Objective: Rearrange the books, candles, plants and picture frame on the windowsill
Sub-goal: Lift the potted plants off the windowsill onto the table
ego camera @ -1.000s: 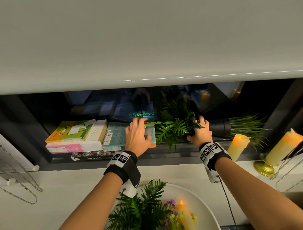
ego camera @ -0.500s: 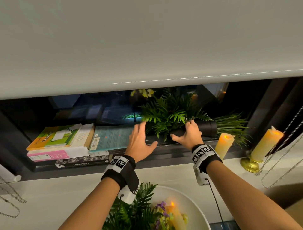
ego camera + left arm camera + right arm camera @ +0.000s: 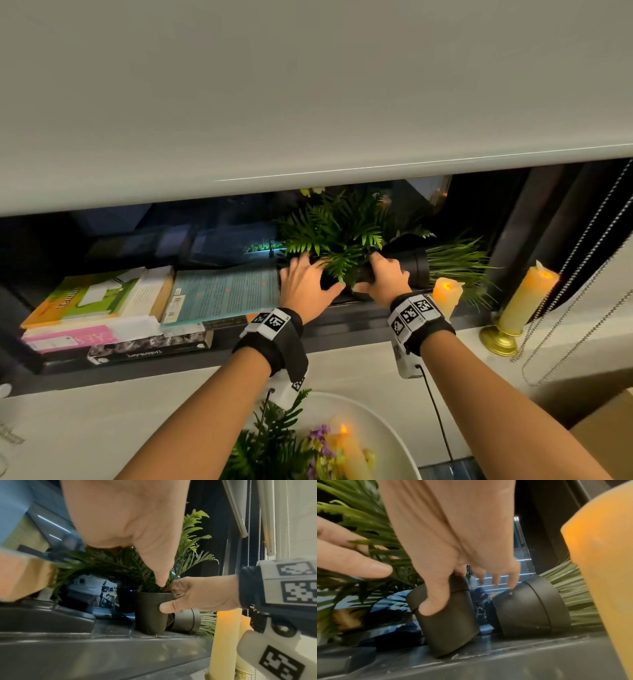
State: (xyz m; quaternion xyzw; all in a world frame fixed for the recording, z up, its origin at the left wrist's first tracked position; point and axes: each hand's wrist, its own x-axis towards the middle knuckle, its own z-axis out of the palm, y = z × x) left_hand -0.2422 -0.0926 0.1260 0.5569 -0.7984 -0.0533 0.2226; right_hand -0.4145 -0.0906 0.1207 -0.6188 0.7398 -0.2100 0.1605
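Two hands are on the fern plant (image 3: pixel 337 236), and I judge the step in hand to be standing its dark pot (image 3: pixel 150 612) upright on the window ledge (image 3: pixel 346 317). My right hand (image 3: pixel 383 279) grips the pot just under the rim, thumb on the near wall and fingers (image 3: pixel 495 580) curled over the far side. My left hand (image 3: pixel 305 286) lies relaxed with fingers spread at the fronds, thumb tip touching the soil line in the left wrist view; it holds nothing. In the right wrist view the pot leans slightly, its base on the ledge near the front edge. Just beside it, to the right, a second pot (image 3: pixel 530 605) lies on its side with its grass plant (image 3: pixel 455 262) pointing right; the two pots look close but I cannot tell if they touch. The stack of books (image 3: pixel 144 308) sits to the left along the same ledge, and two lit candles (image 3: pixel 447 296) stand on the white sill to the right. My assessment: the next move calls for settling the fern pot flat, releasing it, then righting the toppled pot without brushing the near candle. No picture frame is visible.
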